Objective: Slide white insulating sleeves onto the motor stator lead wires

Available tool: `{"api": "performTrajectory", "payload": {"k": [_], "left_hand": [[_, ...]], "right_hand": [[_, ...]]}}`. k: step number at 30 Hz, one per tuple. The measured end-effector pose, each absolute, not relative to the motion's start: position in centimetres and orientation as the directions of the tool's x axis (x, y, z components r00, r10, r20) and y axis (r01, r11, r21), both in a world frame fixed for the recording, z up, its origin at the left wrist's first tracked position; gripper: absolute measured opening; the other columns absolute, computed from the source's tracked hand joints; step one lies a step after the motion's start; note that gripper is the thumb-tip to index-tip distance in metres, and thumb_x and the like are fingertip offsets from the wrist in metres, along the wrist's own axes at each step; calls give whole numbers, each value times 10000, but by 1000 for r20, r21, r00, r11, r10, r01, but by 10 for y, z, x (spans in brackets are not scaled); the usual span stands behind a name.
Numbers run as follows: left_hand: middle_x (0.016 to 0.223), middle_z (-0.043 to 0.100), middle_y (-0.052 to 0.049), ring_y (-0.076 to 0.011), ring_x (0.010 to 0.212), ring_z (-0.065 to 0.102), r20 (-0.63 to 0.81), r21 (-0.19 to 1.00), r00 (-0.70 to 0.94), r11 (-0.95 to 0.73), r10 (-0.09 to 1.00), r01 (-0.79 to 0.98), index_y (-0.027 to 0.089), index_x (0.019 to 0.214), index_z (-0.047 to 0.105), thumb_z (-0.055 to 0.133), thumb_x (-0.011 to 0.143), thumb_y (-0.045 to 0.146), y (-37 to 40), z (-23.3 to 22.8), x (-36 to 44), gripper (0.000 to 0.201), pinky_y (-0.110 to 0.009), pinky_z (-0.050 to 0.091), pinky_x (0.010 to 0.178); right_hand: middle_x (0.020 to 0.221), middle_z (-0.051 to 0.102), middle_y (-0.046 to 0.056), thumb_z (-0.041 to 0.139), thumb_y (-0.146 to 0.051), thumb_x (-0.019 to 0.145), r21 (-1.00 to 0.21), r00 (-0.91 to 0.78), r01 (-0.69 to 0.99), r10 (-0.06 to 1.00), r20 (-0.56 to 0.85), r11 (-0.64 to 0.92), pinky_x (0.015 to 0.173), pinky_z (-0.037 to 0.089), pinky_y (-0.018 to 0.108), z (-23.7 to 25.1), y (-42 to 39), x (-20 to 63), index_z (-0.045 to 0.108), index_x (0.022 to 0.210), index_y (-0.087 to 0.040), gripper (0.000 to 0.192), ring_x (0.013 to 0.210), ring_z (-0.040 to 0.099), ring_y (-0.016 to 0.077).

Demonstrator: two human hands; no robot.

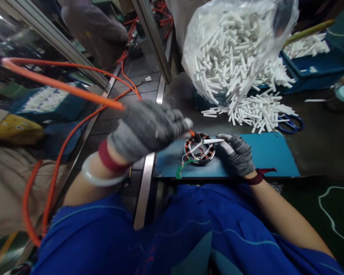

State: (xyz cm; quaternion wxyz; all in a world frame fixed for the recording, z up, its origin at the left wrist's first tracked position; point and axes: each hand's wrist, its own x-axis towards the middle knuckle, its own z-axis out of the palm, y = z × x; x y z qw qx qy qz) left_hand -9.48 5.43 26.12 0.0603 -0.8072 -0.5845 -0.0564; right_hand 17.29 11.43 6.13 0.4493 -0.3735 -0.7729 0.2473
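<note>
The head camera is looking forward and down, close over the hands (189, 141) and the tabletop (318, 145).

A clear bag (232, 46) of white tubes stands behind blue scissors (291, 124).

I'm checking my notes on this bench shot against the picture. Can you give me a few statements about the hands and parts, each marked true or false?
1. Both hands wear grey gloves. True: left hand, right hand.
2. The left hand holds a tool fed by an orange hose. True.
3. The wound stator ring lies inside the blue bin. False: it rests on the blue mat.
4. The clear bag holds black screws. False: white tubes.
5. The scissors are in the right hand. False: they lie beside the loose white tubes.
</note>
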Motion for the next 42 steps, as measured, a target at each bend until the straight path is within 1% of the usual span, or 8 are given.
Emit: {"api": "performTrajectory", "payload": {"k": [4,7,12,18,23,31,38,42], "left_hand": [[1015,782,-84,-306,1159,665,2,-26,227,-226,974,974,161,1067,808,681,973,382,147,208,-130,272,-593,356,1210],[1128,791,-73,-245,1145,697,8,42,172,-172,985,984,165,1208,758,632,988,317,166,154,-152,296,-467,475,1145],[1282,757,-119,-242,1187,714,152,560,25,-107,988,822,143,1295,718,610,985,385,124,115,-159,408,-386,546,1090],[1433,666,-128,-273,1282,663,87,624,446,-398,891,672,214,1434,641,797,869,520,65,132,-125,662,-410,533,1120],[1549,590,-107,-273,1433,566,2,710,467,-330,884,622,238,1416,667,643,996,433,50,116,-114,464,-438,438,1225],[1115,805,-64,-293,1136,725,-382,874,377,198,844,444,218,1218,789,727,879,461,68,157,-96,422,-405,602,969],[607,632,9,-120,477,501,-454,881,356,352,816,317,200,1298,736,681,914,517,61,156,-67,502,-257,432,497],[716,711,-15,-143,553,573,-429,893,376,323,821,313,242,1323,728,669,936,498,56,154,-66,468,-276,480,558]], "right_hand": [[1138,808,69,677,-407,960,-833,-293,307,878,377,460,966,601,462,61,119,180,749,1238,-248,328,1033,757,273],[1164,799,81,704,-413,948,-821,-281,342,883,375,457,977,601,482,58,113,190,701,1315,-242,406,1057,755,278],[1102,798,64,703,-304,959,-591,-251,470,741,623,656,943,590,451,59,89,205,719,1214,-262,259,1038,739,265],[1007,789,17,767,-285,917,-419,-407,451,599,689,788,909,551,408,62,63,181,731,1127,-303,214,917,719,222],[1097,788,51,717,-302,958,-453,-453,493,664,596,743,921,537,425,54,58,164,749,1198,-305,241,1015,700,248],[1045,816,22,725,-412,928,-957,-397,97,893,214,272,947,584,417,57,100,173,808,1057,-284,200,991,742,229],[1097,809,61,639,-413,980,-878,-31,309,926,376,367,1006,561,466,71,103,179,780,1114,-253,252,1045,737,249],[989,790,70,603,-515,1002,-751,-222,445,873,434,487,870,592,425,72,87,183,775,1139,-256,340,929,734,252]]}}
